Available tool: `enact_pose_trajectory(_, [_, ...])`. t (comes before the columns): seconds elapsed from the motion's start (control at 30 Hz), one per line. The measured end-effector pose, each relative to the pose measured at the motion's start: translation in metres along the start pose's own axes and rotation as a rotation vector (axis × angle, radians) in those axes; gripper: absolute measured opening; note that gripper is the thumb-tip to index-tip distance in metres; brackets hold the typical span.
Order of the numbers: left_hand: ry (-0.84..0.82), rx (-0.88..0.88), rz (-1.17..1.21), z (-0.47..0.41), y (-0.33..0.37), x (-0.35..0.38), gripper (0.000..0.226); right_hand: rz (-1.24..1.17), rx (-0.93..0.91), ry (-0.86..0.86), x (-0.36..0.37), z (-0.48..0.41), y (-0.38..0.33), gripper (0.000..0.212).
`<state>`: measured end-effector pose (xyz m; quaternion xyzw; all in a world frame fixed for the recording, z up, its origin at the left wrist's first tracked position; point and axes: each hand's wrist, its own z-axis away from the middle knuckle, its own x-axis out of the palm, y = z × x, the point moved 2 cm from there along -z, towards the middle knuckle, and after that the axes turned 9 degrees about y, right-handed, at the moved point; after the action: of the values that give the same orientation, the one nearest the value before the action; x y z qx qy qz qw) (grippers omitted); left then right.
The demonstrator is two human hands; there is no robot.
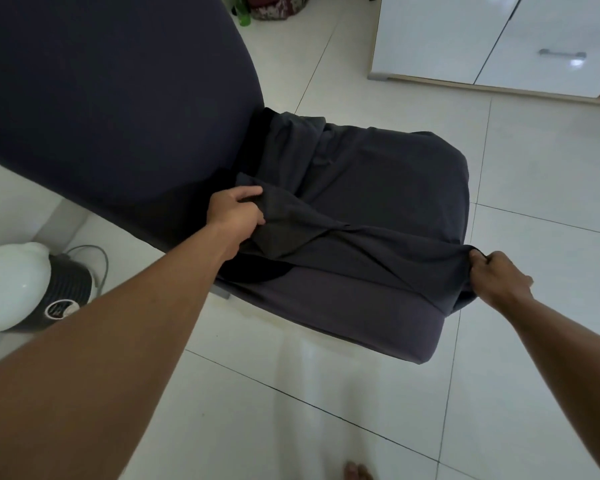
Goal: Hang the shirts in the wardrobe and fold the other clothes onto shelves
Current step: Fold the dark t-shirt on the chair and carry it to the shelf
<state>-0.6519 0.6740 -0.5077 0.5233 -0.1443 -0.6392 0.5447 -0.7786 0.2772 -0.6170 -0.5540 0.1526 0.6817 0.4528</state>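
A dark grey garment (354, 188) lies spread over the seat of a dark upholstered chair (326, 317). My left hand (236, 211) grips one bunched edge of the garment at the seat's left side, near the chair back. My right hand (497, 278) pinches the opposite edge at the seat's front right corner, and the cloth is pulled taut and twisted between the two hands. The wardrobe (499, 39), white with closed glossy doors and a metal handle, stands at the top right.
The chair's tall dark back (101, 98) fills the upper left. A white and black appliance (25, 289) with a cable stands on the floor at the left. A bag and a green bottle (245, 15) are at the top. My toes (357, 471) show at the bottom.
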Motion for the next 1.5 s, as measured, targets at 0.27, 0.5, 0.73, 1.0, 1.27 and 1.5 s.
enact_pose_trajectory(0.27, [0.320, 0.527, -1.076, 0.022, 0.029, 0.014, 0.036, 0.031, -0.039, 0.038, 0.000, 0.001, -0.013, 0.051])
enact_pose_trajectory(0.5, [0.108, 0.560, -1.240, 0.007, 0.017, 0.010, 0.054, -0.032, -0.172, -0.022, -0.018, 0.004, -0.031, 0.029])
enact_pose_trajectory(0.73, [0.079, 0.605, -1.045, 0.012, 0.070, 0.024, 0.054, 0.043, -0.341, -0.014, -0.057, -0.007, -0.076, 0.033])
enact_pose_trajectory(1.0, [0.018, 0.694, -0.952, -0.038, 0.130, 0.069, 0.056, 0.121, -0.429, -0.031, -0.074, -0.062, -0.138, 0.038])
enact_pose_trajectory(1.27, [-0.093, 0.511, -1.162, -0.117, 0.153, 0.124, 0.075, -0.023, -0.276, -0.140, -0.065, -0.113, -0.176, 0.065])
enact_pose_trajectory(1.5, [-0.103, 0.486, -1.137, -0.143, 0.167, 0.150, 0.037, -0.003, -0.227, -0.273, -0.050, -0.141, -0.204, 0.078])
